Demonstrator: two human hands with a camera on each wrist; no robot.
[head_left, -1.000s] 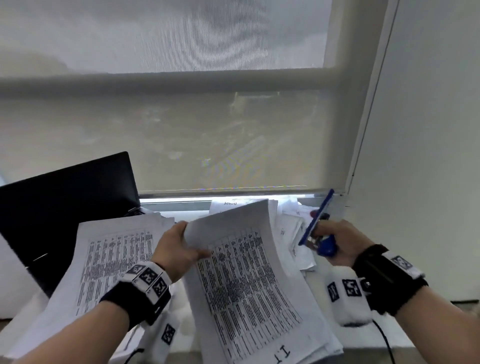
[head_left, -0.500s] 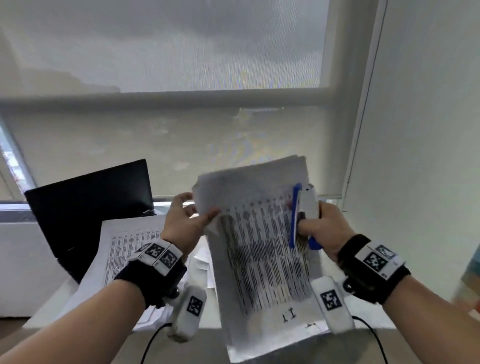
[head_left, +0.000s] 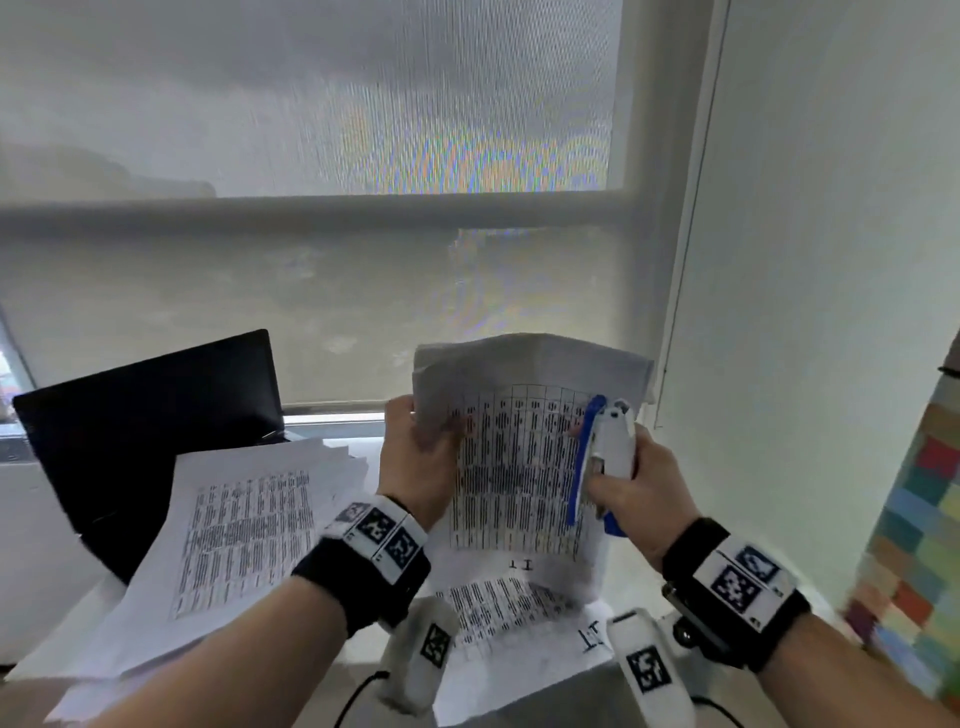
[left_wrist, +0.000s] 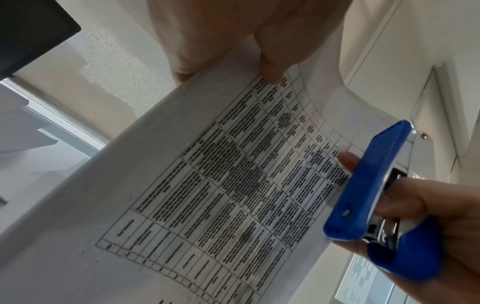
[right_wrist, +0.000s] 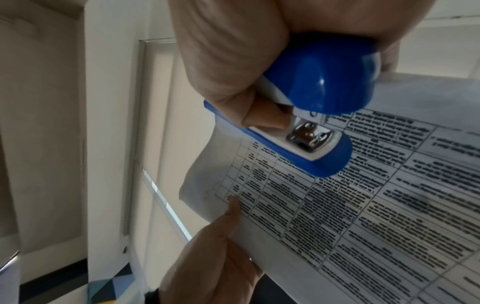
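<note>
My left hand (head_left: 423, 452) pinches the left edge of a sheaf of printed table sheets (head_left: 519, 467), held upright above the desk. My right hand (head_left: 641, 493) grips a blue and white stapler (head_left: 605, 457) at the sheaf's right edge, with one fingertip on the paper. In the left wrist view the stapler (left_wrist: 376, 185) lies against the sheaf (left_wrist: 207, 185) under my left thumb. The right wrist view shows the stapler (right_wrist: 311, 92) over the sheaf (right_wrist: 363, 205), its jaw apart, with no paper seen between.
A loose stack of printed sheets (head_left: 244, 530) lies on the desk at the left, partly over a black laptop (head_left: 150, 415). More sheets (head_left: 519, 608) lie under the raised sheaf. A window blind (head_left: 311, 260) is ahead, a white wall (head_left: 831, 312) close on the right.
The sheaf has been lifted off the desk and stood upright. My right hand brought the stapler from beside the papers to the sheaf's right edge.
</note>
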